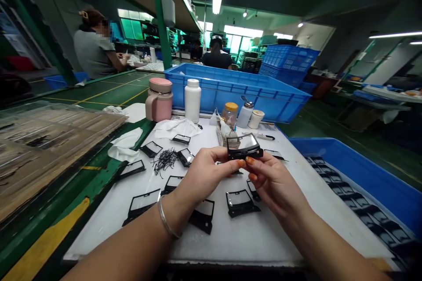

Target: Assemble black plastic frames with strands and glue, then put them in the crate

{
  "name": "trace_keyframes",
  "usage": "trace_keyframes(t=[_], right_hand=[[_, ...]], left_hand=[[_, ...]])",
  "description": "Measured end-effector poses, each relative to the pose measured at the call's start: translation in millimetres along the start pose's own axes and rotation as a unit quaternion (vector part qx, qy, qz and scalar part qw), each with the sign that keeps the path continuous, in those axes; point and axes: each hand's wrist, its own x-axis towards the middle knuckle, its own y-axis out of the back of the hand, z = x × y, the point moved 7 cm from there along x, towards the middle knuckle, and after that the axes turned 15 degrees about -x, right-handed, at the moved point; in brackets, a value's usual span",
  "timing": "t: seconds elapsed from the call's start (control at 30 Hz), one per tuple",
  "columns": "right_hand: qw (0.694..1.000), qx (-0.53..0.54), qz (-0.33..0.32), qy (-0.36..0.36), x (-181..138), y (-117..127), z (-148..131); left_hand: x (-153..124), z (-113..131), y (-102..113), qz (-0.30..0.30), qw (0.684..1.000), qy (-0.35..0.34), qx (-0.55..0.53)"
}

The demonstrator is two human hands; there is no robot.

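Note:
Both hands hold one black plastic frame with a clear window (244,145) above the white work board (198,250). My left hand (211,169) pinches its left end, thumb along the lower edge. At the right end, my right hand (268,175) grips it with thumb and fingers closed on the lower edge. Several similar frames lie below and around, one of them a black frame (242,203) under my hands. A pile of small black strips (165,160) sits left of my left hand. Whether a strip is in my fingers is hidden.
Behind the board stand a pink mug (161,101), a white bottle (193,101), a yellow-lidded jar (230,114), a pump bottle (245,114) and a large blue crate (231,92). At right, a blue bin (379,171) holds rows of black parts. A person (95,48) sits at far left.

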Motion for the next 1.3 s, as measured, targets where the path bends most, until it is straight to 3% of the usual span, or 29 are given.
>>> trace_keyframes(t=[0.13, 0.23, 0.27, 0.33, 0.4, 0.43, 0.53, 0.63, 0.73, 0.83, 0.93, 1.0, 1.07, 1.1, 1.3], right_hand=[[0.999, -0.045, -0.022, 0.005, 8, -11, 3], [0.987, -0.154, -0.033, 0.025, 14, 7, -6], [0.979, -0.201, -0.012, 0.043, 16, 22, -13], [0.944, -0.297, 0.094, 0.108, 21, 60, -36], [0.883, -0.392, 0.197, 0.165, 24, 95, -59], [0.86, -0.428, 0.216, 0.172, 28, 106, -65], [0.832, -0.515, 0.154, 0.14, 52, 113, -60], [0.812, -0.563, 0.087, 0.126, 76, 98, -39], [0.804, -0.576, 0.074, 0.126, 92, 84, -19], [0.803, -0.568, 0.099, 0.148, 93, 79, -16], [0.813, -0.529, 0.15, 0.193, 76, 80, -38], [0.838, -0.463, 0.185, 0.22, 58, 79, -59], [0.901, -0.318, 0.188, 0.227, 41, 75, -75], [0.915, -0.27, 0.186, 0.235, 32, 70, -81], [0.928, -0.151, 0.2, 0.275, -6, 47, -82]], left_hand=[[2, 2, 11, 0.051, 0.998, -0.012, -0.027], [3, 0, 15, 0.071, 0.996, 0.005, -0.055], [4, -1, 17, 0.078, 0.995, 0.009, -0.066], [4, -2, 20, 0.089, 0.992, 0.014, -0.089], [4, -2, 22, 0.098, 0.989, 0.02, -0.11], [4, -3, 22, 0.101, 0.987, 0.023, -0.121], [4, -3, 25, 0.109, 0.981, 0.026, -0.159], [4, -1, 26, 0.106, 0.977, 0.016, -0.184], [5, 0, 28, 0.101, 0.977, 0.009, -0.188], [6, 0, 27, 0.096, 0.976, 0.022, -0.195], [6, -1, 23, 0.082, 0.976, 0.04, -0.199], [5, -1, 21, 0.073, 0.976, 0.046, -0.198], [5, -2, 20, 0.071, 0.976, 0.051, -0.202], [5, -3, 21, 0.072, 0.975, 0.055, -0.205], [6, -6, 21, 0.069, 0.971, 0.074, -0.216]])
